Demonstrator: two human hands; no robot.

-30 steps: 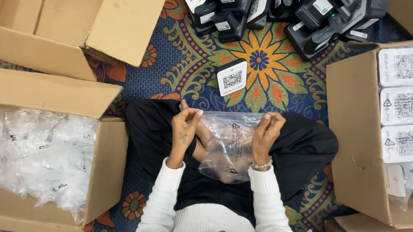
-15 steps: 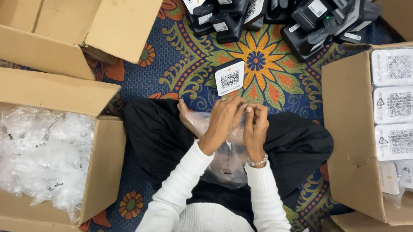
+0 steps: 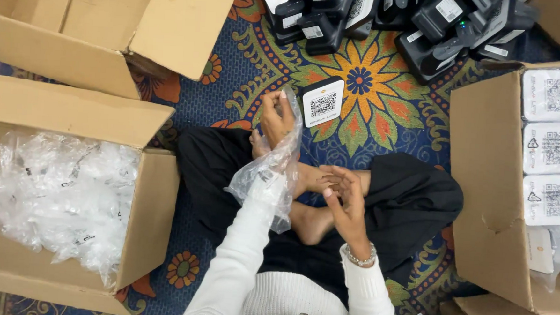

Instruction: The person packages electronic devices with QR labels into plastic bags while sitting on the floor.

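My left hand [image 3: 275, 119] is raised over the carpet and grips a clear plastic bag [image 3: 266, 176] that drapes down over my forearm. Just right of that hand lies a small black device [image 3: 323, 102] with a white label, on the patterned carpet. My right hand [image 3: 345, 202] hovers above my crossed legs with its fingers spread and nothing in it. I sit cross-legged in dark trousers and a white sweater.
A cardboard box [image 3: 155, 221] on the left holds several crumpled clear bags [image 3: 54, 197]. Another open box [image 3: 108, 27] sits at the top left. A box [image 3: 483, 187] on the right holds white-labelled packages. A pile of black devices [image 3: 396, 16] lies at the top.
The bag was held by both hands in my lap. Now my left hand alone has lifted it up and to the left, and my right hand has let go and dropped back.
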